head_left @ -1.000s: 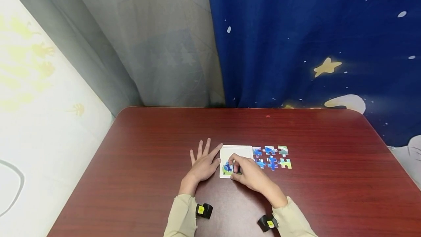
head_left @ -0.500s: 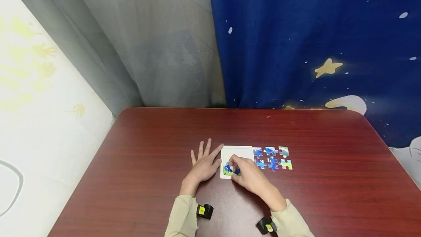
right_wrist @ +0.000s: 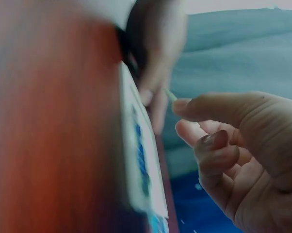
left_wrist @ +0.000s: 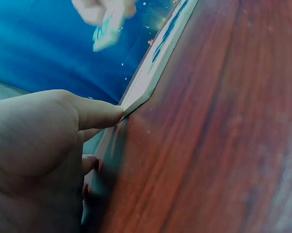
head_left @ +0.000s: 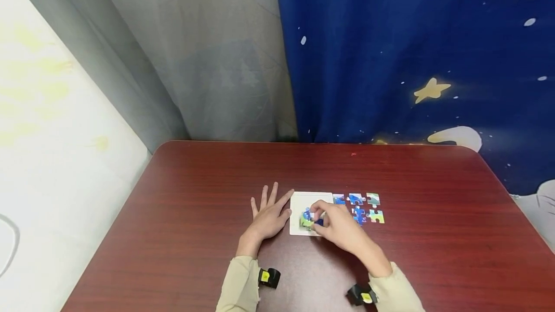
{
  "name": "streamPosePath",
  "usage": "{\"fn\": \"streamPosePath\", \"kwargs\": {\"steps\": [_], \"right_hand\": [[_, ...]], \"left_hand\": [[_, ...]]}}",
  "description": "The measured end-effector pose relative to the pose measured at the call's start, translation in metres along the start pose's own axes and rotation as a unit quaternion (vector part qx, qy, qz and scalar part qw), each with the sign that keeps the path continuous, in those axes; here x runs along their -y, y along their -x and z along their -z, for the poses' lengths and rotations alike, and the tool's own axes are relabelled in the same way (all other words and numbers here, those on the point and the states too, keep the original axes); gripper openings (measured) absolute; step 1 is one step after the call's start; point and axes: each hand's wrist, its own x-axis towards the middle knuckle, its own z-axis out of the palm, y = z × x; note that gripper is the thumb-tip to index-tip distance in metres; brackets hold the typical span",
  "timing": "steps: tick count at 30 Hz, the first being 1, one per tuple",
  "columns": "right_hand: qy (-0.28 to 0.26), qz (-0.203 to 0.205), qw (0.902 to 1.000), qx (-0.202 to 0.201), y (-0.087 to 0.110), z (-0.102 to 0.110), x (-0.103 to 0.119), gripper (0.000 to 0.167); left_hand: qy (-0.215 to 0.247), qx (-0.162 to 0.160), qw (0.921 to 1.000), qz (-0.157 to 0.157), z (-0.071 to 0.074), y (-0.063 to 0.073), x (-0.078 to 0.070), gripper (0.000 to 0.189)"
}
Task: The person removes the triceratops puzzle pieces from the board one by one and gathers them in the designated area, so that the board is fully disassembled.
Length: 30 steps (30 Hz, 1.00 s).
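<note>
My right hand pinches a green-and-blue jigsaw puzzle piece between thumb and fingers. In the left wrist view the puzzle piece is raised above a white puzzle tray; the right wrist view shows the puzzle piece nearly edge-on. My left hand lies with spread, straight fingers at the left side of the puzzle tray, its thumb and index fingertip touching the edge. Some blue print shows on the tray in the right wrist view, partly hidden by my right hand in the head view.
Several loose puzzle pieces lie in rows right of the tray, some covered by my right hand. The dark red wooden table reaches back to grey and blue curtains. A tiny red scrap sits near the far edge.
My right hand has come up and slightly right from the tray's lower left area, with the puzzle piece pinched in it. My left hand stays at the tray's edge.
</note>
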Motion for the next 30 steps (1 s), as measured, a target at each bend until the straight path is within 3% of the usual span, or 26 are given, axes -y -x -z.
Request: {"fn": "streamPosePath", "kwargs": {"steps": [6, 10, 17, 30], "right_hand": [[0.044, -0.011, 0.9984, -0.036, 0.017, 0.03, -0.02, 0.026], [0.056, -0.022, 0.997, -0.048, 0.034, 0.039, -0.035, 0.027], [0.047, -0.037, 0.9978, -0.028, 0.052, 0.039, -0.049, 0.025], [0.042, -0.037, 0.9984, 0.004, 0.06, 0.034, -0.05, 0.022]], "left_hand": [[0.002, 0.004, 1.0, 0.003, -0.001, 0.001, 0.002, 0.048], [0.0, 0.005, 1.0, 0.001, -0.002, 0.002, 0.003, 0.048], [0.001, 0.008, 1.0, 0.001, 0.0, 0.001, 0.002, 0.048], [0.004, 0.01, 0.9999, 0.002, 0.001, -0.001, 0.0, 0.048]]}}
